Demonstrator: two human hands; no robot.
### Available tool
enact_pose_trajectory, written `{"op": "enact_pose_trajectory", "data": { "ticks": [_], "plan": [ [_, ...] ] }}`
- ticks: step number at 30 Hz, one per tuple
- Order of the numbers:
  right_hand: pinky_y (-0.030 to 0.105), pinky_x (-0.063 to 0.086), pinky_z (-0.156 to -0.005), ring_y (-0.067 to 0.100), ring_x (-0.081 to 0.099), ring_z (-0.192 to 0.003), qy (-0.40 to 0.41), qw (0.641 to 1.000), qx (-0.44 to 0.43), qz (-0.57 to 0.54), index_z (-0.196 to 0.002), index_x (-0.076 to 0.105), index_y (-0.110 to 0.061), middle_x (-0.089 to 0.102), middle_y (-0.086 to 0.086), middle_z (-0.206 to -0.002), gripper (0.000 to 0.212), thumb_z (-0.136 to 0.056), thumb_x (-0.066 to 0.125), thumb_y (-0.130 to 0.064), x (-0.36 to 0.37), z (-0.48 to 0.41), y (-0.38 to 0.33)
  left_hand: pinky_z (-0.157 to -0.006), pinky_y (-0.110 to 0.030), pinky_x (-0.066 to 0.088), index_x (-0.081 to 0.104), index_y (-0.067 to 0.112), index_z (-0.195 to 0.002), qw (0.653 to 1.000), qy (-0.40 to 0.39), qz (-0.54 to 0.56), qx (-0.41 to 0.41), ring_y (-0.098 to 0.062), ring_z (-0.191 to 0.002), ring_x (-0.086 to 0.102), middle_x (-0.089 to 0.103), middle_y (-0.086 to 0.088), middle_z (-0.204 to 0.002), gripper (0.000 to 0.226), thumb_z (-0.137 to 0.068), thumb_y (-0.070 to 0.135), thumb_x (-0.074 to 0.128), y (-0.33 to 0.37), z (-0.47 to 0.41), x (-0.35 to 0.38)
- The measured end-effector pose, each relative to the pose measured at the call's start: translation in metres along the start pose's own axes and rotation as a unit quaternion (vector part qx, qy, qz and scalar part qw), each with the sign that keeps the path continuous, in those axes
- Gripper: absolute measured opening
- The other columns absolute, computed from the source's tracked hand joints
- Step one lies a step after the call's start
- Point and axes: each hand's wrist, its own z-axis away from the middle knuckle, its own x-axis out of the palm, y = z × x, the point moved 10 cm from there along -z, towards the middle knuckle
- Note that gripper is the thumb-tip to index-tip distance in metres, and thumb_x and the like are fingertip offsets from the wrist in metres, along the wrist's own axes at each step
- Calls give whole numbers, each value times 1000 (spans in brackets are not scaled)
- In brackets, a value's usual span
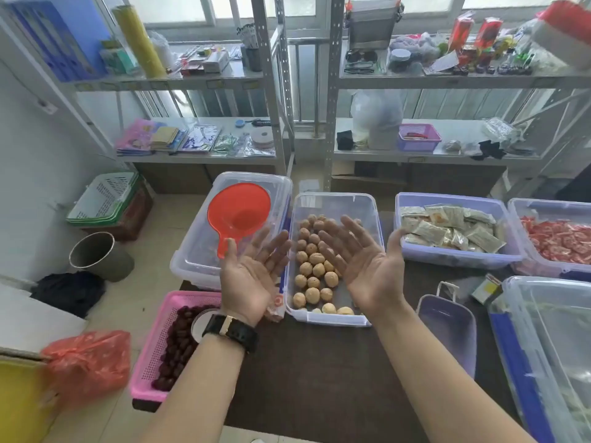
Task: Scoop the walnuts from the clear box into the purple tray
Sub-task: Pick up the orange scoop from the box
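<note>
Above the clear box (332, 251) our hands hover, fingers (271, 247) spread, empty; bare-handed scooping probably spills walnuts (315, 270).

To your left, a pink basket (153, 343) holds dark red dates (179, 343). Behind it sits a lidded clear bin (192, 251) with a red scoop (238, 212) lying on its lid. To your right you have a lavender bin (454, 251) of pale packets (447, 228), and beside it a bin of red-wrapped sweets (559, 241). Nearest right corner: a large clear bin with blue trim (543, 362). On the floor to your left: a grey bucket (96, 255), a stack of green and white baskets (105, 199), an orange plastic bag (88, 362). Metal shelves (275, 91) behind carry booklets, boxes and a purple basket (419, 137).
</note>
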Motion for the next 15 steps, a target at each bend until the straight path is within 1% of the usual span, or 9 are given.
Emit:
{"op": "enact_pose_trajectory", "data": {
  "ticks": [2,3,4,5,8,9,11,13,15],
  "plan": [
    [40,47,-94,20,64,-112,63,981,-6,181,-123,62,-13,69,9,-119,83,-82,31,-77,-19,-1,6,-103,-41,43,56,15,-135,971,60,-232,-16,-25,-116,63,68,-12,-124,62,-100,57,28,-10,-3,-20],
    [37,48,-90,9,66,-104,91,945,-13,313,-115,66,-17,73,1,-108,69,-86,35,-71,-33,2,9,-102,-37,44,58,18,-132,928,58,-368,-6,-23,-117,62,69,-8,-122,51,-102,50,32,-17,-5,-30],
    [35,48,-87,-2,65,-97,103,883,-19,458,-108,67,-22,74,-6,-99,52,-88,42,-63,-48,4,15,-102,-33,44,60,20,-130,862,37,-506,10,-20,-120,61,68,-3,-123,41,-102,42,40,-28,-4,-33],
    [35,48,-87,-4,63,-95,96,797,4,596,-105,65,-26,72,-10,-96,41,-88,47,-58,-63,7,25,-103,-29,42,61,21,-129,775,-7,-632,31,-17,-121,59,67,1,-124,35,-100,37,48,-44,-6,-35],
    [37,47,-85,20,63,-97,4,487,78,870,-109,62,-28,69,-4,-102,55,-79,42,-69,-105,29,70,-114,-28,28,55,26,-135,500,-141,-852,72,-15,-127,50,60,5,-130,43,-95,39,51,-105,-1,-42],
    [39,45,-83,22,62,-95,-19,423,57,904,-109,61,-27,68,-4,-100,53,-78,44,-67,-110,36,79,-117,-33,24,51,27,-136,441,-151,-881,75,-16,-129,47,58,5,-131,44,-94,40,50,-118,2,-49],
    [38,46,-76,24,62,-87,-38,386,7,922,-105,60,-27,65,-4,-92,35,-77,61,-49,-108,42,85,-113,-37,30,49,28,-128,382,-153,-908,83,-19,-124,48,56,5,-127,35,-94,35,51,-131,3,-53],
    [36,46,-70,24,62,-82,-45,371,-29,927,-102,60,-27,65,-2,-88,26,-78,68,-30,-106,35,82,-103,-35,38,51,27,-118,353,-169,-914,103,-21,-116,53,57,2,-121,25,-93,24,53,-134,-2,-48],
    [37,45,-72,25,62,-88,-62,357,-32,931,-106,59,-25,65,0,-93,24,-83,64,-25,-103,24,80,-100,-36,39,51,25,-116,336,-184,-916,114,-22,-115,53,57,-1,-122,25,-92,16,54,-132,-15,-42]
  ]
}}
